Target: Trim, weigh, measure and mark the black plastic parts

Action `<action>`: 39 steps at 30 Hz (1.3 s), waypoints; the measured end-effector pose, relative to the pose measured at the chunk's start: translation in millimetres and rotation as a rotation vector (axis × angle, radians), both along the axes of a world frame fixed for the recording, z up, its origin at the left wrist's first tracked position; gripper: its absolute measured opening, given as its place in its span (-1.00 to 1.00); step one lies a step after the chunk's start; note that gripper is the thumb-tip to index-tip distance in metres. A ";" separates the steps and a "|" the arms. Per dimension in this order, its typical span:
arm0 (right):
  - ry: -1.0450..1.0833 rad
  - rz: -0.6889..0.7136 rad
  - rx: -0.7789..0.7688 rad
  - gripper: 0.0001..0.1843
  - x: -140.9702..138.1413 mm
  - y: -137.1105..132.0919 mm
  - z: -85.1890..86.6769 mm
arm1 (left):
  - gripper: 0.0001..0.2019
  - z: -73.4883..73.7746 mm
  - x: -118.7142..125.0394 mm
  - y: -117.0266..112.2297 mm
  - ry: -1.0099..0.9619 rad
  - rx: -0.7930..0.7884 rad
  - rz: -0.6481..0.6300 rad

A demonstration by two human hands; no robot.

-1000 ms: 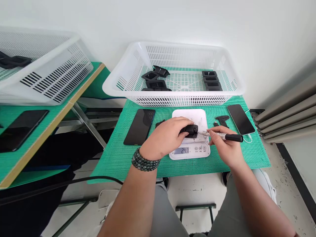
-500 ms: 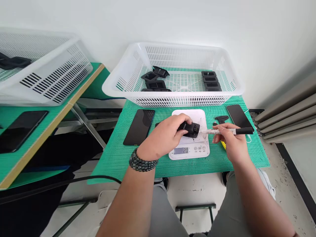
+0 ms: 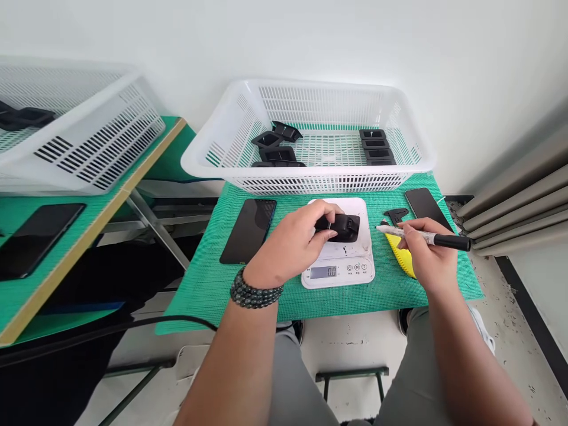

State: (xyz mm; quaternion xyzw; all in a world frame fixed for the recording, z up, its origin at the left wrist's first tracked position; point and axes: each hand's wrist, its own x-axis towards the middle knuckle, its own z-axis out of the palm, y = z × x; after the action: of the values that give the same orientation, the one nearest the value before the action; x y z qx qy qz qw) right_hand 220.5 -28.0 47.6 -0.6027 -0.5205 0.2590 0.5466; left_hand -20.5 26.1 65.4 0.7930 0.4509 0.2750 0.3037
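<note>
My left hand (image 3: 304,239) is closed on a black plastic part (image 3: 348,228) above the white digital scale (image 3: 358,253); fingers cover part of it. The scale's display reads 0.0. In my right hand (image 3: 426,251) is a marker pen (image 3: 437,239), white-barrelled with a black end, its tip pointing left and apart from the part. Just beyond that hand lie a black T-shaped tool (image 3: 396,214) and a yellow object (image 3: 402,260), partly hidden by the fingers.
A white basket (image 3: 319,173) at the back holds loose black parts (image 3: 277,155) on its left and a row of them (image 3: 377,148) on its right. Phones lie on the green mat: one dark phone (image 3: 248,231) left, another phone (image 3: 428,208) right. A second basket (image 3: 102,139) stands on the left table.
My right hand has drawn the marker pen back to the right, off the black part. The scale reading has gone from 2.0 to 0.0. More of the yellow object shows.
</note>
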 end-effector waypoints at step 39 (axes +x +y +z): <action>0.025 0.572 0.059 -0.34 -13.0 -1.1 -31.3 | -0.72 10.9 20.9 -22.3 -0.438 -0.280 -0.175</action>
State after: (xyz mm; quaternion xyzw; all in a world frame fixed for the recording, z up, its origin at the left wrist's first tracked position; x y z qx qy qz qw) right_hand 207.5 -29.1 16.3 -0.4119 -0.6701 0.3948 0.4748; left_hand 0.4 3.8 76.3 0.7009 0.3381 0.3475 0.5232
